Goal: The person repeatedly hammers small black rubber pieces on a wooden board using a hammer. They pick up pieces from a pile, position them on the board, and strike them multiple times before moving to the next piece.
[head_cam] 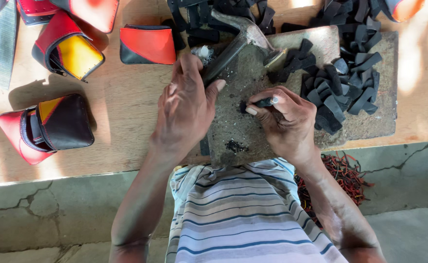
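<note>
My left hand (pixel 184 109) is closed around the handle of a hammer (pixel 245 39), whose metal head is raised over a grey stone slab (pixel 233 126). My right hand (pixel 284 119) pinches a small punch tool (pixel 264 102), its tip pressed on a little black strip on the slab. Black crumbs (pixel 235 145) lie on the slab near its front edge. A heap of cut black strips (pixel 340 87) covers the slab's right half, just beyond my right hand.
Red, yellow and black pouches (pixel 53 126) (pixel 72 48) (pixel 148 45) lie on the wooden board (pixel 121 107) to the left. More black strips (pixel 214 19) are piled at the back. Red and dark scraps (pixel 343 175) lie on the cracked concrete by my right arm.
</note>
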